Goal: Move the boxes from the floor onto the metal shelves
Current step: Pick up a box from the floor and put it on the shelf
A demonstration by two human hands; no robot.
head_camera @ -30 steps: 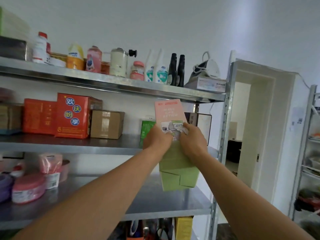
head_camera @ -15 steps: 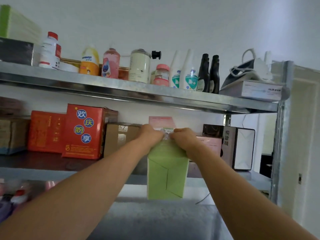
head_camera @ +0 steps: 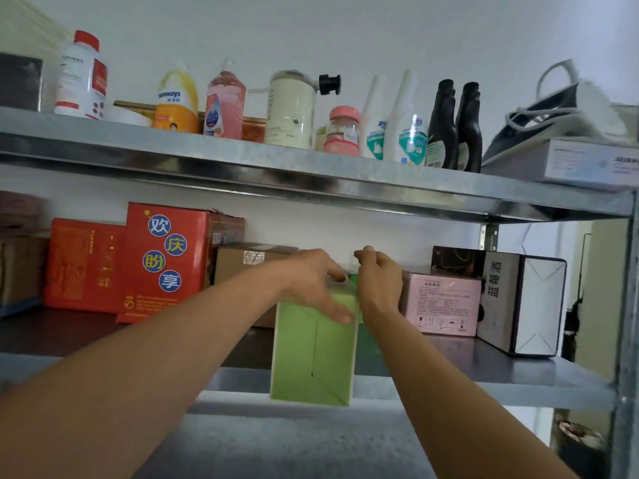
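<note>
Two bare hands hold one light green box (head_camera: 311,357) at the front lip of the middle metal shelf (head_camera: 501,371).

Head view: the green box is a smooth, matte, rectangular carton with folded seams crossing the face turned to the camera. Its lower end overlaps the shelf's front lip.

Left hand (head_camera: 311,281): the fingers curl over the upper left edge of the box and the thumb lies flat across its face. Right hand (head_camera: 378,281): the fingers curl tight at the upper right corner, gripping it.

Left of the green box stand a plain brown cardboard carton (head_camera: 238,267) with a strip of tape and a glossy red carton (head_camera: 166,261) with round blue labels. Right of it sit a pale pink printed box (head_camera: 444,302) and a black-and-white box (head_camera: 525,302).

Above the green box, a galvanised upper shelf (head_camera: 276,167) carries plastic bottles (head_camera: 224,105) and a steam iron (head_camera: 560,112).
</note>
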